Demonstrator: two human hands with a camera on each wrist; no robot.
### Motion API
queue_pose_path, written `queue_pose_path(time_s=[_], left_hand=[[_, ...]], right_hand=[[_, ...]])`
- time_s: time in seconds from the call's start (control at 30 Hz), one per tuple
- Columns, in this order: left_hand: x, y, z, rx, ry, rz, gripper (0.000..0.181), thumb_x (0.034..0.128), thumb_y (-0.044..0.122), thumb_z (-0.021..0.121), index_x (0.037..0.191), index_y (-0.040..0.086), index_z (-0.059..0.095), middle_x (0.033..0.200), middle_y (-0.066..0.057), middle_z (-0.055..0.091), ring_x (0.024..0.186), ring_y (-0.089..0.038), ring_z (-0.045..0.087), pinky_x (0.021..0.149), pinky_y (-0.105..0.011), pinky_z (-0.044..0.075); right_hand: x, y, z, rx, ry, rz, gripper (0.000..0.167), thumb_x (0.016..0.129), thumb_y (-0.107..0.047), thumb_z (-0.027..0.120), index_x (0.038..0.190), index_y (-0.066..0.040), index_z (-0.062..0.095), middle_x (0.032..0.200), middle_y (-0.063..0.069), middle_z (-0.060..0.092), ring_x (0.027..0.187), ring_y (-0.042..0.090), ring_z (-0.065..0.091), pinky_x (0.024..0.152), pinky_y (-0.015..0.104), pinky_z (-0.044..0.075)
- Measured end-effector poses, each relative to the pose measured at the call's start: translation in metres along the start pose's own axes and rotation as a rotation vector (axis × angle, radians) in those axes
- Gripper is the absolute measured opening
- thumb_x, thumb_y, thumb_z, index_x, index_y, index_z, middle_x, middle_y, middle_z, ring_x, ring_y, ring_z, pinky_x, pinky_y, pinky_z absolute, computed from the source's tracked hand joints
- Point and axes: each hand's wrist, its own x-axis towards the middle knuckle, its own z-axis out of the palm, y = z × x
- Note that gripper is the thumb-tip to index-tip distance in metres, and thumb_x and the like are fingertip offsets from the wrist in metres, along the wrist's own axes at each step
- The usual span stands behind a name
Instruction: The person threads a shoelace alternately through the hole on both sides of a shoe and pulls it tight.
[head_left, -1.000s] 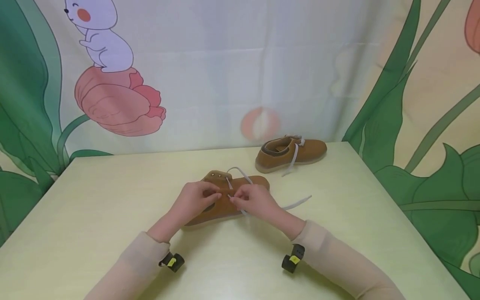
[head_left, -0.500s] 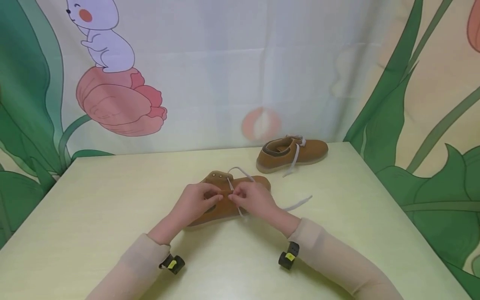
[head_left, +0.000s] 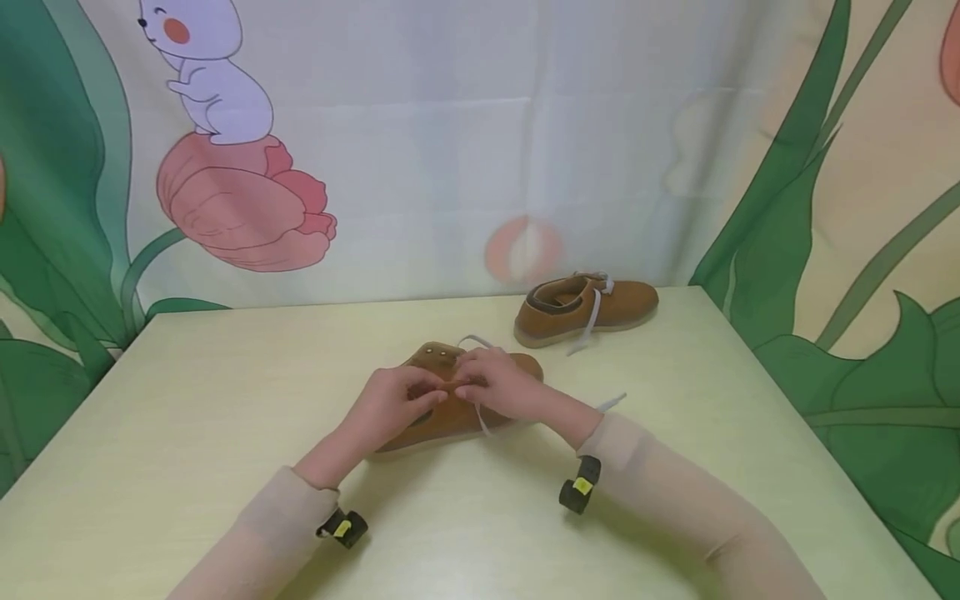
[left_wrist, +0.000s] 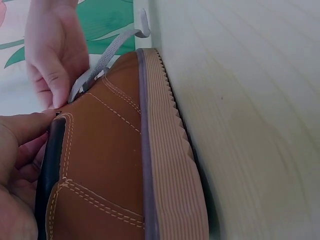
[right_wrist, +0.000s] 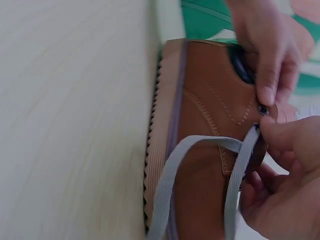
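A brown leather shoe (head_left: 450, 421) lies on the table, toe to the right. My left hand (head_left: 393, 396) pinches the near eyelet flap (left_wrist: 64, 116) by its edge. My right hand (head_left: 506, 383) is right beside it, thumb on the same flap and fingers curled behind it, as the right wrist view shows. A flat grey shoelace (right_wrist: 240, 175) passes into an eyelet just by that thumb. Its other stretch (right_wrist: 172, 172) loops down over the shoe's side. Whether the right fingers hold the lace's tip behind the flap is hidden.
Farther back on the right stands a second brown shoe (head_left: 626, 304), its lace tied and one end hanging. A loose lace end (head_left: 612, 402) lies on the pale table (head_left: 225, 392). Behind hangs a printed cloth (head_left: 412, 167).
The right hand, which pinched the lace's tip at the near eyelets, has shifted up and left over the flap's edge, against the left fingertips. The left hand and shoe stay put.
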Motion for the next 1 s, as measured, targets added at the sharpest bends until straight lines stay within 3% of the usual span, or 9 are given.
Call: queue_pose_path(time_s=[0.13, 0.3, 0.37, 0.47, 0.63, 0.73, 0.87, 1.0], left_hand=[[0.000, 0.000, 0.000, -0.005, 0.010, 0.003, 0.014, 0.0941, 0.012, 0.073, 0.104, 0.002, 0.078, 0.093, -0.009, 0.078, 0.073, -0.011, 0.057, 0.066, -0.020, 0.048], [-0.001, -0.001, 0.003, 0.002, 0.012, 0.012, 0.015, 0.0940, 0.012, 0.073, 0.104, 0.002, 0.078, 0.093, -0.009, 0.078, 0.072, -0.010, 0.056, 0.065, -0.020, 0.047], [-0.001, -0.001, 0.003, 0.001, 0.015, 0.015, 0.015, 0.0938, 0.012, 0.073, 0.103, 0.002, 0.078, 0.092, -0.009, 0.078, 0.071, -0.009, 0.054, 0.064, -0.020, 0.046], [-0.001, -0.001, 0.004, -0.001, 0.027, 0.023, 0.014, 0.0935, 0.011, 0.073, 0.103, 0.002, 0.078, 0.091, -0.009, 0.078, 0.070, -0.009, 0.053, 0.063, -0.020, 0.045], [-0.001, -0.002, 0.004, 0.010, 0.047, 0.035, 0.013, 0.0930, 0.010, 0.073, 0.102, 0.001, 0.078, 0.088, -0.009, 0.077, 0.068, -0.008, 0.052, 0.062, -0.020, 0.044], [-0.001, -0.002, 0.004, 0.011, 0.048, 0.043, 0.013, 0.0929, 0.010, 0.073, 0.101, 0.001, 0.078, 0.086, -0.008, 0.077, 0.067, -0.008, 0.051, 0.061, -0.020, 0.043], [-0.002, -0.001, 0.002, 0.004, 0.049, 0.052, 0.013, 0.0927, 0.010, 0.073, 0.101, 0.001, 0.078, 0.085, -0.008, 0.076, 0.066, -0.007, 0.050, 0.060, -0.020, 0.043], [-0.002, -0.001, 0.002, -0.001, 0.052, 0.058, 0.012, 0.0928, 0.009, 0.073, 0.101, 0.001, 0.078, 0.085, -0.007, 0.076, 0.066, -0.007, 0.050, 0.060, -0.020, 0.043]], right_hand=[[0.005, 0.004, -0.007, 0.235, -0.077, 0.197, 0.025, 0.102, -0.022, 0.063, 0.119, -0.007, 0.073, 0.129, 0.011, 0.070, 0.122, 0.024, 0.062, 0.106, 0.038, 0.049], [0.007, 0.005, -0.015, 0.439, -0.044, 0.356, 0.028, 0.099, -0.026, 0.068, 0.119, -0.008, 0.075, 0.123, 0.007, 0.073, 0.115, 0.019, 0.063, 0.097, 0.034, 0.050], [0.011, 0.003, -0.019, 0.481, -0.015, 0.351, 0.027, 0.098, -0.023, 0.069, 0.117, -0.005, 0.075, 0.122, 0.009, 0.074, 0.116, 0.020, 0.063, 0.100, 0.036, 0.049], [0.021, -0.005, -0.030, 0.449, 0.018, 0.309, 0.025, 0.098, -0.022, 0.069, 0.114, -0.004, 0.076, 0.116, 0.009, 0.076, 0.109, 0.017, 0.066, 0.098, 0.036, 0.052], [0.047, -0.028, -0.058, 0.486, 0.030, 0.276, 0.025, 0.103, -0.020, 0.062, 0.115, 0.000, 0.069, 0.112, 0.014, 0.076, 0.082, 0.007, 0.070, 0.077, 0.027, 0.056], [0.063, -0.040, -0.074, 0.508, 0.051, 0.276, 0.023, 0.105, -0.018, 0.059, 0.116, 0.000, 0.066, 0.113, 0.019, 0.076, 0.074, 0.004, 0.072, 0.073, 0.023, 0.057], [0.079, -0.052, -0.087, 0.503, 0.098, 0.255, 0.021, 0.103, -0.016, 0.061, 0.115, 0.001, 0.067, 0.109, 0.020, 0.076, 0.070, 0.004, 0.070, 0.080, 0.027, 0.061], [0.091, -0.057, -0.085, 0.499, 0.104, 0.236, 0.021, 0.103, -0.013, 0.061, 0.114, 0.003, 0.068, 0.108, 0.021, 0.075, 0.072, 0.007, 0.069, 0.089, 0.035, 0.061]])
